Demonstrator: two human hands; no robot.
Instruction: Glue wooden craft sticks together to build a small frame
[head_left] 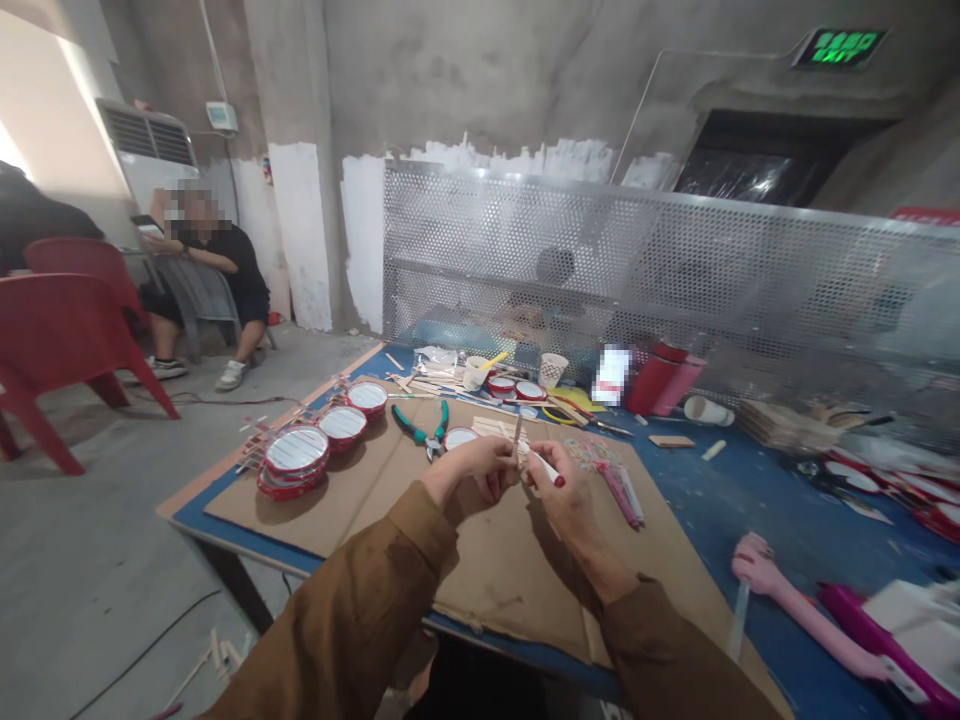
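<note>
Reaches in brown sleeves (352, 590) across the near edge of the cardboard (495, 585). Off the cardboard's right side, has a pink tool (810, 620) and a purple tool (877, 640) lying on the blue table (697, 500).

Above the middle of the cardboard, pinches a thin stick (517, 430), tip up, in the closed fingers of the left hand (480, 468). Just beside it, over the same part of the cardboard, grasps what looks like a pen (546, 466), white with a dark red end, between thumb and fingers of the right hand (570, 500).

On the cardboard's right part, shows pink pens (624, 497) and, just beyond, small rubber bands (589, 452). On its left part, has red-rimmed drums (343, 425) in a row, stacked at the near end. Between that row and the left hand, has green-handled pliers (424, 430) on the cardboard, jaws apart.

Past the cardboard's far edge, shows two cups (475, 374), a lit phone (611, 373) and a red bottle (656, 378); behind those, a perforated screen (637, 265). Far left of the cardboard, shows a red chair (71, 320) and a seated person (225, 250). High beyond its right side, shows a green exit sign (840, 47).
</note>
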